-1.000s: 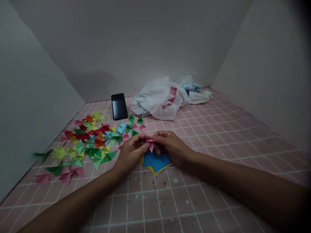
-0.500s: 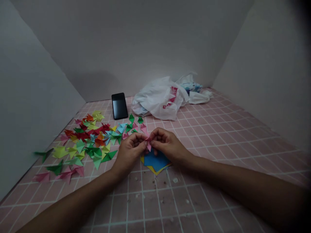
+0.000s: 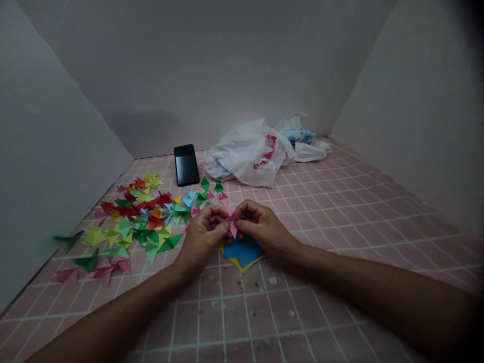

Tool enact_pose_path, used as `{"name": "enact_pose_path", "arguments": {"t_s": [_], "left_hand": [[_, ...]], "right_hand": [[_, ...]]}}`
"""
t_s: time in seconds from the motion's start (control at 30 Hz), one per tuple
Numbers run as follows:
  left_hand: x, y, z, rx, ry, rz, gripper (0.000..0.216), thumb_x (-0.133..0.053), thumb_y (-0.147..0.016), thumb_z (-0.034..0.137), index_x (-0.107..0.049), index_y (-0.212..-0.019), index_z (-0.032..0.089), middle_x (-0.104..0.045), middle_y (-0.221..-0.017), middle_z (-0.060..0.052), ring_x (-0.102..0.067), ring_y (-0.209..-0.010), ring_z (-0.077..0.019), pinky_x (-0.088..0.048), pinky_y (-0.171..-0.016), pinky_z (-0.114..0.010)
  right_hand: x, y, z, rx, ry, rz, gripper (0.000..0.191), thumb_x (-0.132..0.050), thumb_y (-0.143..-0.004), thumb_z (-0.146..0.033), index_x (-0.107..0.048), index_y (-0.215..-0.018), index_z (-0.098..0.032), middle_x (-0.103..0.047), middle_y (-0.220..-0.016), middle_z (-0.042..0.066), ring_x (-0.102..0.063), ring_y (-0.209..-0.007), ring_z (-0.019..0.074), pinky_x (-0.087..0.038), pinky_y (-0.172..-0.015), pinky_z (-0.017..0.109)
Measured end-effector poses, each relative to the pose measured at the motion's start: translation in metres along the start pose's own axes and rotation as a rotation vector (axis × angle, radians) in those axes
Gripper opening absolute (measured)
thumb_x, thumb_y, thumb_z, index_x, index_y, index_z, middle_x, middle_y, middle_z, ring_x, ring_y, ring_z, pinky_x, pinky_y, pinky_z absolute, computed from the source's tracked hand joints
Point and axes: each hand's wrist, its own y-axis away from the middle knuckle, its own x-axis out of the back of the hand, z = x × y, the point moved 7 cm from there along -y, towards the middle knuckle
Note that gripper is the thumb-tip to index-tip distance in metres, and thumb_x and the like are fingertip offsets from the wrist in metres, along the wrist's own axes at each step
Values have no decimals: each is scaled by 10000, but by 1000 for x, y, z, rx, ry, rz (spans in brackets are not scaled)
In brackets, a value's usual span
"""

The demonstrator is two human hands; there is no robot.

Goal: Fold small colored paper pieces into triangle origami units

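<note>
Between my two hands is a small folded pink origami paper (image 3: pixel 233 229), its pointed tip facing down toward me. My left hand (image 3: pixel 207 233) pinches its left side with thumb and fingers. On the other side, my right hand (image 3: pixel 261 226) grips it the same way, fingers curled. Just beneath lies a stack of paper sheets (image 3: pixel 244 252), blue on top with yellow showing at the edge. Part of the stack is covered by my hands.
Many folded paper pieces (image 3: pixel 145 235) in several colours spread over the left of the pink tiled surface (image 3: pixel 333 212). A black phone (image 3: pixel 186 165) lies behind them. A crumpled white plastic bag (image 3: pixel 247 151) rests at the back, beside another bag (image 3: pixel 298 136). Pale walls enclose three sides.
Both hands stay in nearly the same place. The pink paper has shifted very slightly between the fingers, and its tip sits a little lower.
</note>
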Motion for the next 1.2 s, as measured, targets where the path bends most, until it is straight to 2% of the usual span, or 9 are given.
{"name": "enact_pose_path", "arguments": {"t_s": [0.33,0.47,0.6,0.73,0.8,0.93,1.1,1.2], "left_hand": [[-1,4,7,-31,89,-6,203,-706,-756,190,-543,-877,186,-618,-673,52,-607,-577,-92,-506,-582,-209],[-3,5,3,-16,157,-34,182,-654,-793,158,-540,-931,192,-641,-711,41,-620,-614,-97,-509,-617,-214],[-3,5,1,11,191,-17,147,-613,-874,253,-552,-998,201,-645,-739,31,-630,-654,-112,-522,-654,-238],[0,3,3,-4,125,41,273,-732,-796,290,-554,-981,196,-627,-771,38,-607,-644,-99,-503,-611,-216],[2,2,5,-27,90,69,304,-763,-758,279,-553,-960,191,-612,-749,46,-599,-632,-93,-490,-597,-205],[2,2,7,-74,38,69,304,-753,-757,260,-540,-965,196,-610,-733,45,-597,-622,-100,-488,-603,-218],[2,4,7,-87,-8,46,325,-753,-773,268,-543,-1012,204,-625,-781,28,-608,-671,-112,-483,-633,-229],[0,3,0,-1,16,15,288,-743,-790,354,-582,-962,189,-620,-741,28,-587,-641,-111,-462,-615,-228]], "right_hand": [[1,3,-1,32,-104,-3,105,-712,-705,-166,-629,-767,-184,-615,-645,-45,-567,-579,94,-438,-604,234],[2,2,-5,64,-59,4,84,-670,-709,-132,-645,-760,-195,-616,-669,-41,-573,-615,108,-454,-655,259],[3,2,-11,115,41,22,91,-630,-699,-127,-641,-747,-204,-613,-714,-29,-562,-675,127,-453,-688,275],[-1,4,-16,168,151,-18,64,-622,-709,-140,-622,-737,-197,-599,-733,-21,-550,-704,131,-441,-691,273],[-3,4,-17,179,135,-35,56,-633,-743,-166,-609,-782,-198,-590,-745,-24,-550,-692,125,-442,-685,269],[-1,4,-11,92,59,-24,142,-632,-845,-320,-562,-894,-206,-584,-706,-36,-557,-614,119,-441,-624,264],[-1,3,-1,-10,129,-57,221,-658,-824,-372,-539,-767,-194,-561,-568,-48,-499,-500,99,-384,-538,240],[2,2,-3,12,151,-6,212,-656,-817,-350,-534,-739,-196,-564,-555,-47,-498,-495,98,-385,-534,239]]}}
